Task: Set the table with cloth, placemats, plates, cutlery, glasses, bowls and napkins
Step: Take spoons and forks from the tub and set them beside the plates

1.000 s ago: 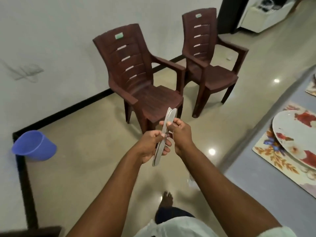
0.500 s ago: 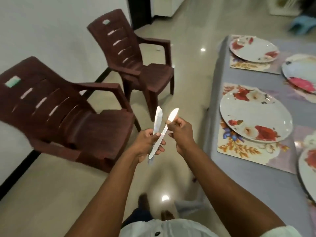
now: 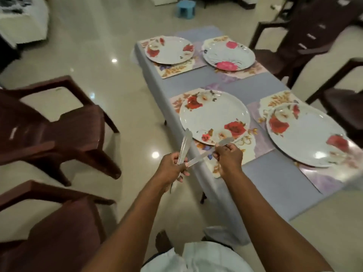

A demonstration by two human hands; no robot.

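Observation:
My left hand grips a steel knife that points up and away. My right hand pinches a second steel knife, which slants from its fingers down toward my left hand. Both hands hover just left of the low table's near left edge. The table wears a grey-blue cloth with several floral placemats, one of them right beside my right hand. A flowered white plate sits on that mat, another plate to its right, and a third plate farther back.
Brown plastic chairs stand at my left and lower left, with more chairs on the table's far right side. A blue stool stands on the shiny floor beyond the table. My foot shows below.
My view has swung right from the chairs by the wall to the set table. My right hand has drawn one knife out of the pair, and the two knives have spread apart.

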